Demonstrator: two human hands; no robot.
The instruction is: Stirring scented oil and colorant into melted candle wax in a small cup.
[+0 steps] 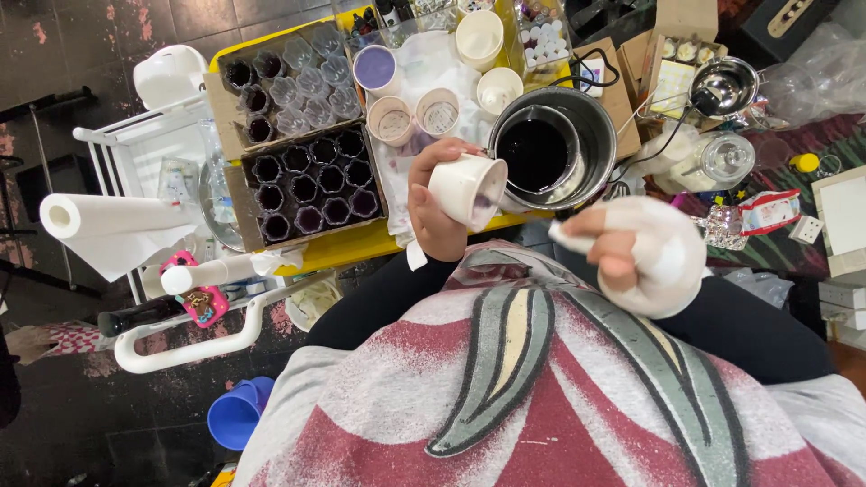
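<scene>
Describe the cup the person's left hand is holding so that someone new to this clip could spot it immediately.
Start at the big steel pot of dark liquid on the yellow table. Just to its left in the picture, the left hand grips a small white cup. Unlike the upright cups standing farther back, it is tipped on its side with its mouth toward the pot, purple staining inside.

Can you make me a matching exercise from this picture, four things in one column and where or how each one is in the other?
Things:
1. small white cup
2. wad of white paper
3. metal pot
4. paper towel roll

Places or states:
A. lying on the white cart at the far left
B. held tilted in the left hand
C. standing on the yellow table, dark liquid inside
D. bunched in the right hand

Pairs: 1-B, 2-D, 3-C, 4-A
</scene>
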